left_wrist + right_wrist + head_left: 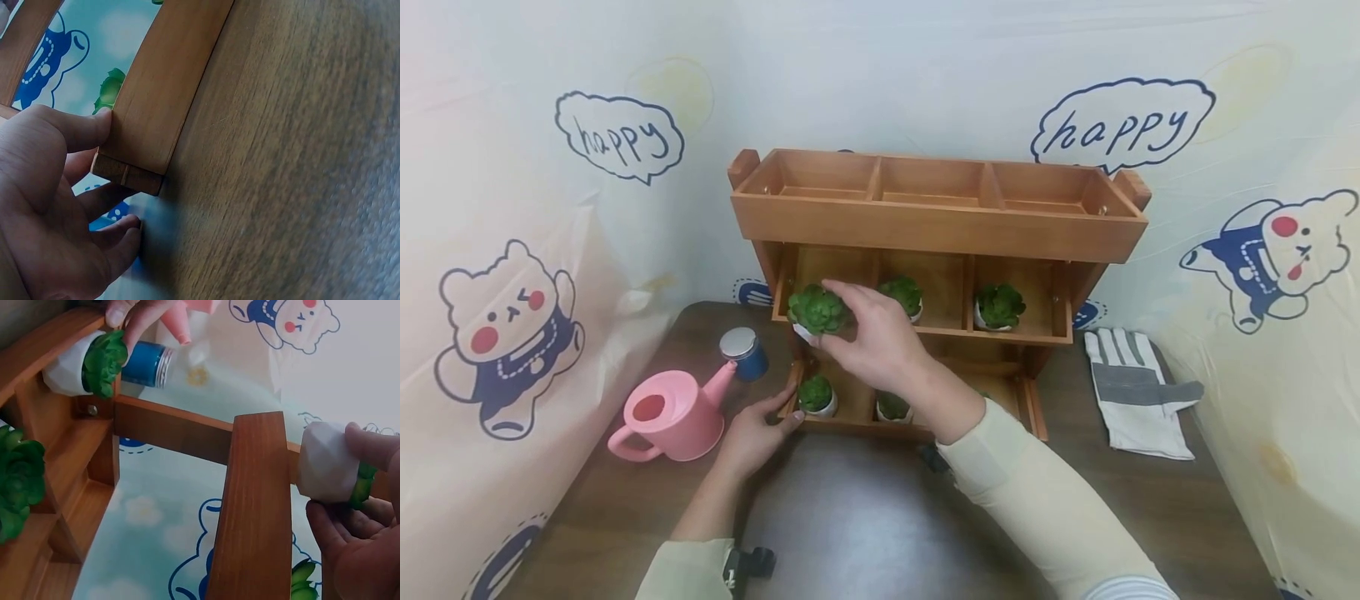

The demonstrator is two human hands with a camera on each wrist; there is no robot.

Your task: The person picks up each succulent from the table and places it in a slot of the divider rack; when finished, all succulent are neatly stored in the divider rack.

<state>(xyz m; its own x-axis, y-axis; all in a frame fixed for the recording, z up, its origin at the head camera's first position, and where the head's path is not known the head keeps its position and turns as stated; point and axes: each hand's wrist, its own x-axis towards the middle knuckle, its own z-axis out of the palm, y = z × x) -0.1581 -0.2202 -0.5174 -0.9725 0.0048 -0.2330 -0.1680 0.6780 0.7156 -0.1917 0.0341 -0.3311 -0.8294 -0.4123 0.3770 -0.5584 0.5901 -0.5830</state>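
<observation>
Between thumb and fingers, my right hand (880, 333) grips a small potted succulent (817, 309). Its faceted white pot (326, 464) shows in the right wrist view, in front of the left compartment of the middle tier. My left hand (757, 435) pinches the front left corner of the bottom tier of a wooden planter shelf (925, 223). In the left wrist view the thumb presses the front board (150, 100), with fingers around its end. Beside that hand, a potted succulent (817, 395) sits in the bottom left compartment.
Two more succulents (999, 307) occupy the middle tier's centre and right compartments; another (892, 407) sits bottom centre. A pink watering can (681, 421) and a blue jar (745, 354) stand left. Striped gloves (1138, 400) lie right. My right forearm covers part of the bottom tier.
</observation>
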